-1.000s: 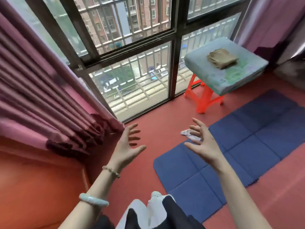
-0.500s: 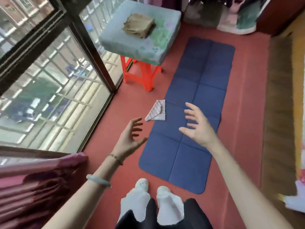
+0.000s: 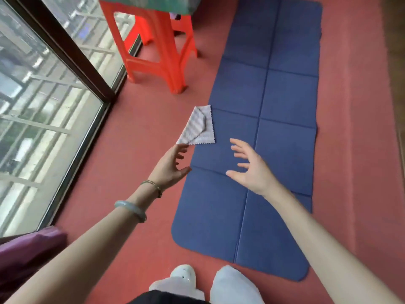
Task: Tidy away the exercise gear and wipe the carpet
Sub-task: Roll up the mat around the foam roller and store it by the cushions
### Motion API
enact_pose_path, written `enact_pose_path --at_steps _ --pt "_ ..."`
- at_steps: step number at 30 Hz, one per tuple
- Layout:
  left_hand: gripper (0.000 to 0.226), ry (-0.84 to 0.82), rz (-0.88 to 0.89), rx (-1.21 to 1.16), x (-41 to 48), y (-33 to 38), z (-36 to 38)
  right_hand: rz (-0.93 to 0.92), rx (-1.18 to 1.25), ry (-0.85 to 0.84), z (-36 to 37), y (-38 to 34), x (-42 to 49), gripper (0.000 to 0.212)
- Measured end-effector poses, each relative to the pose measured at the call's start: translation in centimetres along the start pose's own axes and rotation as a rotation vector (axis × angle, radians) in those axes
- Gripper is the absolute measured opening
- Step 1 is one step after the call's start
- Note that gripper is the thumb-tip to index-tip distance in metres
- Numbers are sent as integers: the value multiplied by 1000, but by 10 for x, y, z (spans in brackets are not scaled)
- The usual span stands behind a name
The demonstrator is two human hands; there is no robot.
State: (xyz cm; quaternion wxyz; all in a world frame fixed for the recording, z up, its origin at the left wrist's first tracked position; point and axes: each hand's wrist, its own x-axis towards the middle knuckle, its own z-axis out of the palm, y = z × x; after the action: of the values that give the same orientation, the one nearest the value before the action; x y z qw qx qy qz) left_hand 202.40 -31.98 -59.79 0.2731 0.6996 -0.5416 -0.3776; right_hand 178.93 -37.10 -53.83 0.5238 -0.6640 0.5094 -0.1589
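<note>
A dark blue folding exercise mat lies flat on the red carpet, stretching away from my feet. A small striped grey-white cloth rests folded across the mat's left edge, half on the carpet. My left hand hovers open just below the cloth's near corner, fingertips close to it. Over the mat my right hand is held out with fingers spread and nothing in it. Both hands are above the floor, not touching mat or cloth.
An orange plastic stool stands by the mat's far left side, carrying a cushion at the frame's top. A glass window wall with a dark frame runs along the left. A purple curtain hangs at lower left. My white shoes stand at the mat's near end.
My view has swung from the window down to the floor. Both hands have stayed open and moved forward; the left now sits close to the cloth's corner.
</note>
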Motion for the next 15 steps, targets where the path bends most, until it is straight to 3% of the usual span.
enact_pose_path --at_steps 4,7,11,15 --pt "58 -35 46 45 59 -77 67 -11 -56 5 30 98 62 73" --pt "49 -58 62 150 104 -133 111 13 -277 -29 54 174 106 74" --pt "44 -72 71 359 153 -194 156 162 -725 -201 103 255 156 100" --pt "54 -76 94 627 189 -224 181 277 -854 -228 134 302 188 119"
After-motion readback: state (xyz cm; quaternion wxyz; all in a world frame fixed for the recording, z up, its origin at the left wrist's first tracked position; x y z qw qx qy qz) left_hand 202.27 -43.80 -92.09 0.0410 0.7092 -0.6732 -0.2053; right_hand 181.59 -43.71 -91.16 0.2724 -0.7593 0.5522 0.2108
